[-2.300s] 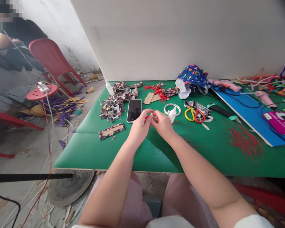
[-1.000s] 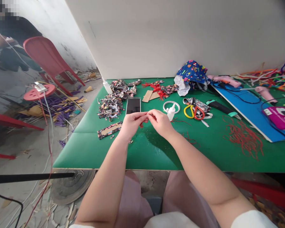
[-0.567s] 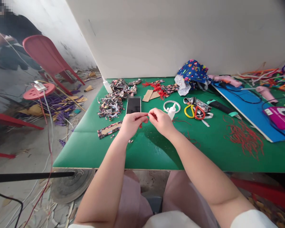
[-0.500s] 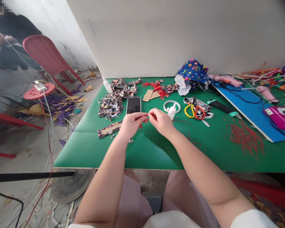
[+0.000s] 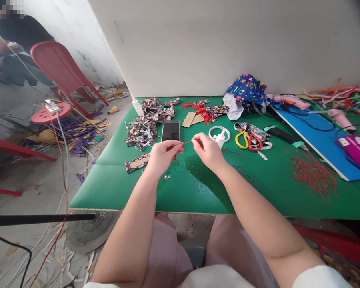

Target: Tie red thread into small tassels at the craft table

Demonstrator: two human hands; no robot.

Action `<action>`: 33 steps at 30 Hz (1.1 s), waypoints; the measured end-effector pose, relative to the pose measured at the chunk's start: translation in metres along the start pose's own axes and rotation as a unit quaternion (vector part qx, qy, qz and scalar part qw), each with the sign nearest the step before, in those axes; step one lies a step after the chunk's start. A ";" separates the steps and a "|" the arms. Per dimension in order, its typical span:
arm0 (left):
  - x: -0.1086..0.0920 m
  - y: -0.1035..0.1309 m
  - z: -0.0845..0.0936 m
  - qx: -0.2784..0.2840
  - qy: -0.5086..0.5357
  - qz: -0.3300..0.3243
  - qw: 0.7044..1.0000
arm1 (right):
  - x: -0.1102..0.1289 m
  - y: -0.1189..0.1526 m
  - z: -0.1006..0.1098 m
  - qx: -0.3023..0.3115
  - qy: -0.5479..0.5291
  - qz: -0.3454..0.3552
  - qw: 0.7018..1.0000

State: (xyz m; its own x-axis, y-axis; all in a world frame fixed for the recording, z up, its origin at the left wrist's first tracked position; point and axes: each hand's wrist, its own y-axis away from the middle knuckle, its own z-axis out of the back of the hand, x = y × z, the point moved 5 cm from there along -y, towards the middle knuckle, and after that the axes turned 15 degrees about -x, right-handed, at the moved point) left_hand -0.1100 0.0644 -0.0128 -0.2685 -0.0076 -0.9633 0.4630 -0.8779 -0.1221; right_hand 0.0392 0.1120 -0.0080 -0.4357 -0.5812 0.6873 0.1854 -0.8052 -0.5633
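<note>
A short red string is stretched between my two hands above the green table. My left hand pinches its left part, and a small red tuft shows below the fingers. The right end is pinched between thumb and finger of my right hand. Just behind my left hand lies a phone. A white glue bottle stands beside my right hand, in front of a white ring. Left of my left hand is a floral fabric strip with a cardboard piece on it.
Scissors, a utility knife and a pile of red strings lie to the right. Floral scraps are heaped at the left. A blue board and pink glue guns are farther right. A person sits beyond a red chair.
My hands have moved apart, and the red string now shows taut between them. The view has shifted slightly.
</note>
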 end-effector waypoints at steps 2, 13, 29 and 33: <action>-0.001 0.001 0.004 -0.026 0.029 0.011 0.999 | -0.003 -0.002 0.003 -0.034 -0.025 -0.026 0.999; -0.001 0.014 -0.007 -0.049 0.166 0.070 0.982 | -0.006 0.010 -0.021 0.077 -0.306 -0.228 0.921; 0.000 0.021 -0.019 -0.079 0.186 0.096 0.975 | -0.006 0.006 -0.011 -0.008 -0.251 -0.208 0.945; 0.000 0.022 -0.020 -0.092 0.204 0.102 0.969 | -0.006 0.006 -0.011 -0.006 -0.239 -0.211 0.948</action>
State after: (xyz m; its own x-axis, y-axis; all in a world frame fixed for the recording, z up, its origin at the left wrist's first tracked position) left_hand -0.0830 0.0549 -0.0204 0.1841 0.0506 -0.9816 0.6238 -0.7778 0.0769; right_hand 0.0335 0.1120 -0.0204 -0.0202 -0.1964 0.9803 0.0720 -0.9782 -0.1945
